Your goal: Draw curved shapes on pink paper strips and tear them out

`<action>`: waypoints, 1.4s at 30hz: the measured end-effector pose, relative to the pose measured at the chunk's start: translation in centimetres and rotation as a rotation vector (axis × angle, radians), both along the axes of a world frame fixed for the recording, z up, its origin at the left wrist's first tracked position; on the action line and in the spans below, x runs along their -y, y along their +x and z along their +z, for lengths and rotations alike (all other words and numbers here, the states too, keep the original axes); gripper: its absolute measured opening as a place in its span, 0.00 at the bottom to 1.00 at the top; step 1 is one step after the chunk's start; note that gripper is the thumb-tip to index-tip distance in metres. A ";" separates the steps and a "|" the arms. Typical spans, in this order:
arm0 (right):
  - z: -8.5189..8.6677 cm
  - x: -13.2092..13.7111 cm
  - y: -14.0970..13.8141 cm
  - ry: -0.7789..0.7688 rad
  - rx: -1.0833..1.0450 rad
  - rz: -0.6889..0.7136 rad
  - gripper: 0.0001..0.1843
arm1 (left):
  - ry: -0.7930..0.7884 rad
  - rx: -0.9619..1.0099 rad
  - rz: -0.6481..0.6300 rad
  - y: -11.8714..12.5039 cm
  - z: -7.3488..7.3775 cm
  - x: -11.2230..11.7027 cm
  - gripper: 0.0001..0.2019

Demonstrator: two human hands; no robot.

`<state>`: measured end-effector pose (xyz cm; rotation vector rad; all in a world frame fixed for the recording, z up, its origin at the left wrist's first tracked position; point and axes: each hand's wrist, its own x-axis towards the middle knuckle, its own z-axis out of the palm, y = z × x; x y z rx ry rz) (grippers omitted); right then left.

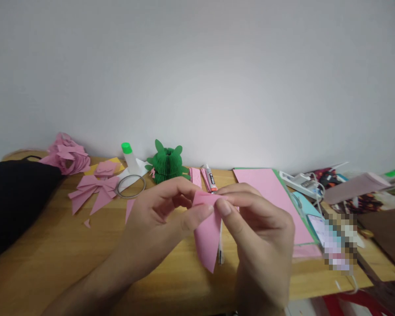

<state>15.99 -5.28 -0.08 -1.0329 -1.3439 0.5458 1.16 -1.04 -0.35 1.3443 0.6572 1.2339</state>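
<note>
A folded piece of pink paper [208, 239] is held up over the front of the table, its pointed end hanging down. My left hand [166, 215] pinches its upper left edge between thumb and fingers. At the upper right corner, my right hand [263, 224] grips the same paper, thumb in front and fingers behind. A thin pen-like item lies partly hidden behind the paper. Beyond my hands, a glue tube [210, 179] lies beside small folded pink strips [195, 177].
On the wooden table [85, 259] are a pink paper bow [95, 191], a grey ring [131, 186], a green-capped bottle [128, 158] and a green pleated paper figure [167, 162]. Pink sheets [266, 193] and a power strip [301, 184] are right; black cloth [19, 197] is left.
</note>
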 end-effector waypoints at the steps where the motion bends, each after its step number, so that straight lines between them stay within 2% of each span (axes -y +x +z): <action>1: 0.0 0.0 0.0 -0.001 0.002 0.007 0.08 | 0.004 0.016 0.005 0.0 0.0 -0.1 0.04; 5: 0.0 -0.1 -0.1 0.005 -0.016 0.029 0.08 | -0.044 0.041 0.050 0.0 0.0 -0.3 0.05; 9: -0.1 -0.3 0.0 0.011 -0.041 0.039 0.10 | -0.018 0.110 0.103 0.2 -0.6 -0.3 0.05; 18: -0.2 -0.6 0.0 0.018 -0.042 0.045 0.11 | 0.004 0.146 0.092 0.3 -1.1 -0.7 0.05; 25: -0.2 -0.8 0.2 0.015 -0.041 0.070 0.12 | 0.023 0.232 0.106 0.3 -1.3 -0.7 0.09; 31: -0.4 -1.4 0.5 0.011 -0.095 0.055 0.09 | -0.066 0.201 0.032 0.7 -1.4 -1.2 0.03; 34: -0.5 -1.7 0.4 0.014 -0.139 0.051 0.09 | -0.104 0.151 -0.039 1.1 -1.3 -1.0 0.06; 38: -0.7 -1.8 0.4 0.024 -0.151 0.031 0.09 | -0.103 0.071 -0.022 1.7 -1.3 -0.5 0.01; 42: -0.4 -1.9 0.8 0.010 -0.073 0.014 0.09 | -0.122 -0.049 -0.030 1.3 -1.0 -0.7 0.08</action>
